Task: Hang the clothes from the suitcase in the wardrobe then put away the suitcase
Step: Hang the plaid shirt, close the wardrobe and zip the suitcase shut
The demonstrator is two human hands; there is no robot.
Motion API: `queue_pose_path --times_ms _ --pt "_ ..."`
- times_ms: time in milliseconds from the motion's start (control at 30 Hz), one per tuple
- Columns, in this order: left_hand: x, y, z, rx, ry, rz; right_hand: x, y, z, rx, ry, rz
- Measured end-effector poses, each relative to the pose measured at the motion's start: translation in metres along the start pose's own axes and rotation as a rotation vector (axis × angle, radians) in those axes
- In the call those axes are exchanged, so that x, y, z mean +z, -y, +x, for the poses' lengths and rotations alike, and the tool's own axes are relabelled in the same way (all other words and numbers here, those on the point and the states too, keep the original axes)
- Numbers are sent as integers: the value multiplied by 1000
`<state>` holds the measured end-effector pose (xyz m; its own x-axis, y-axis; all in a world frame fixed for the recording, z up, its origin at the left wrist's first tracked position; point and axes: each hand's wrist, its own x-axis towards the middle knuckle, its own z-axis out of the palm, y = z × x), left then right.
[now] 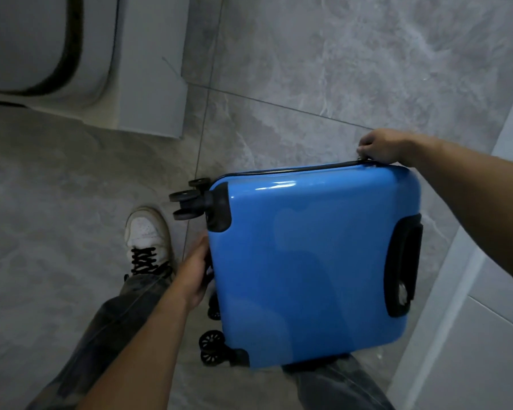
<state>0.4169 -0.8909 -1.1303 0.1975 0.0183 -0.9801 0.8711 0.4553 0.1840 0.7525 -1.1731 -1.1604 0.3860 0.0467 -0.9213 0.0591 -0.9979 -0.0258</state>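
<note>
While I look down, the blue suitcase is up in the air over the grey floor tiles, held flat with its big shiny side facing me. It is closed, and a black zip line runs along its far edge.

My left hand holds the end with the wheels. The thumb lies on the blue edge and the fingers go round behind it, so I cannot see them. My right hand is at the far corner. Its fingers are curled tight on the zip edge and pinch something small there. It is too small for me to name.

Two black wheels stick out to the left at the far corner, and two more black wheels stick out at the near corner. A black side handle lies flat on the right side of the case.

Under the case I see a white sneaker with black laces and dark trouser legs. A white box stands on the floor at the top left. A white wall runs down the right side, near the case.
</note>
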Motion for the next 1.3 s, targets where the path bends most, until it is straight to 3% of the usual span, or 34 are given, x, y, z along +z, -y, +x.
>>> queue_pose_path --times_ms 267,567,1067,1300 --pt "-10 -4 -3 -15 34 12 -6 22 -7 -62 22 45" --pt "-29 9 3 5 92 -47 0 71 -3 -252 48 -226" --pt "-13 6 0 48 42 -84 26 137 7 -356 60 -205" --pt "-9 1 1 111 108 -95 30 194 4 -457 109 -221"
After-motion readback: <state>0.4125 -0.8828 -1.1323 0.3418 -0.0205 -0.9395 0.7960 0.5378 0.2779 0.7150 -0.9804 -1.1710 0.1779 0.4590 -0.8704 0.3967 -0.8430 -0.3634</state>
